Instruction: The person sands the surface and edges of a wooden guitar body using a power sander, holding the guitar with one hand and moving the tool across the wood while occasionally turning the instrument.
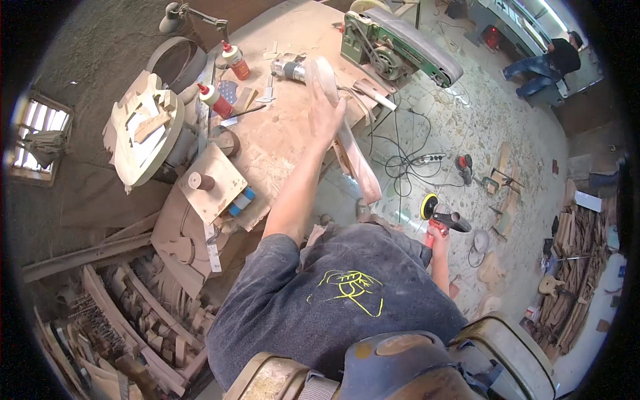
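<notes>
My left hand [327, 117] is closed round the upper part of a long, curved wooden piece [361, 170]. The piece slants from the workbench [263, 150] down past its right edge toward my body. Low on my right, my right hand [437, 239] grips the red and black handle of a power sander [445, 221]. Its round yellow and black pad [429, 207] faces up and left, apart from the wood. Just left of the wood's upper end lies a grey power tool [288, 69] on the bench.
Two red-capped glue bottles [215, 100] stand on the bench's left side. A green belt sander [393, 53] is at the far right corner. Black cables [413, 157] and another red sander [465, 168] lie on the dusty floor. A person [553, 65] is in the far right background.
</notes>
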A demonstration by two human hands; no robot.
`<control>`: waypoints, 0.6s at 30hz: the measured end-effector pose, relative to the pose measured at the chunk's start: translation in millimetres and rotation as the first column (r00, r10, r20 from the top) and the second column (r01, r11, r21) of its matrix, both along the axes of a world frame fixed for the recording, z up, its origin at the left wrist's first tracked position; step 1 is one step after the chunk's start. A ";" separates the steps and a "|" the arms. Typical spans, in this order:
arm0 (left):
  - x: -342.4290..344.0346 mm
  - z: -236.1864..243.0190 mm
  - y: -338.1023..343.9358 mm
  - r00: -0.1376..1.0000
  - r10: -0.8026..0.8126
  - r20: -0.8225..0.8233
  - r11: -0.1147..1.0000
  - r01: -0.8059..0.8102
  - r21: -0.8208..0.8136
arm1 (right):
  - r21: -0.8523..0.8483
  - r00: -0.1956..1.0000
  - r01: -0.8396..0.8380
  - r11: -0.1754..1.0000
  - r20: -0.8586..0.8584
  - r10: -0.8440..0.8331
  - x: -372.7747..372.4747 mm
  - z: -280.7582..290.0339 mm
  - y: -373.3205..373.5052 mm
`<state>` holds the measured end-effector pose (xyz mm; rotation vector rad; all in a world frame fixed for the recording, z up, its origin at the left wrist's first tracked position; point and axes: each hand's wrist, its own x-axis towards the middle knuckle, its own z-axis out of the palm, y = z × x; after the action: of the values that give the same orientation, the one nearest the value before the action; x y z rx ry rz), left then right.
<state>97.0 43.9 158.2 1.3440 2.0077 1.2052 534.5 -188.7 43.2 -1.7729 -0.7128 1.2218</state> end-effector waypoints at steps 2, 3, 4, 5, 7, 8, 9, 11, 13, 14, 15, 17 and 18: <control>-4.6 -3.2 12.2 0.999 -0.043 0.032 0.994 0.039 0.102 | 0.009 0.999 0.018 1.000 0.028 -0.018 -1.2 0.8 -1.8; -8.4 -5.1 20.7 0.997 -0.065 0.043 0.990 0.059 0.127 | 0.013 0.999 0.031 0.999 0.030 -0.031 -1.5 1.4 -3.6; -14.4 -9.4 28.6 0.995 -0.082 0.053 0.986 0.073 0.152 | 0.015 0.999 0.039 0.999 0.031 -0.040 -3.7 3.2 -3.7; -24.4 -18.9 39.3 0.995 -0.081 -0.057 0.956 0.093 0.280 | 0.014 0.999 0.036 0.999 0.031 -0.037 -4.8 4.2 -2.5; -39.7 -27.1 59.7 0.983 -0.078 -0.167 0.908 0.139 0.394 | 0.045 0.999 0.031 0.998 0.030 -0.033 -6.0 4.4 -1.7; -45.6 -21.0 66.4 0.981 -0.106 -0.165 0.927 0.157 0.341 | 0.039 0.999 0.040 0.998 0.026 -0.041 -9.5 6.5 -2.1; -52.5 -15.0 71.8 0.978 -0.132 -0.162 0.942 0.175 0.285 | 0.044 0.998 0.053 0.998 0.041 -0.055 -11.9 9.3 -2.0; -64.0 7.2 80.7 0.949 -0.261 -0.174 0.940 0.291 0.179 | 0.037 0.995 0.090 0.995 0.050 -0.092 -16.4 15.7 -4.7; -78.5 14.7 88.9 0.907 -0.382 -0.176 0.915 0.398 0.069 | 0.027 0.994 0.093 0.995 0.059 -0.095 -18.4 20.1 -7.0; -89.3 15.8 97.8 0.868 -0.452 -0.205 0.876 0.475 0.080 | 0.029 0.993 0.069 0.997 0.092 -0.071 -19.8 22.6 -4.0; -100.4 15.6 103.7 0.823 -0.517 -0.234 0.832 0.548 0.089 | 0.024 0.994 0.072 0.997 0.085 -0.074 -23.2 24.7 -5.6; -121.3 8.0 112.3 0.765 -0.602 -0.227 0.775 0.628 0.062 | 0.018 0.995 0.101 0.995 0.011 -0.101 -34.4 40.4 -1.0; -128.9 2.3 115.2 0.772 -0.613 -0.168 0.772 0.631 0.082 | 0.018 0.995 0.099 0.995 0.006 -0.099 -34.2 36.8 -0.1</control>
<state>-31.9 159.0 160.5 1.9935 1.3630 0.9511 500.4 -188.9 80.0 -1.7767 -0.6304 1.1405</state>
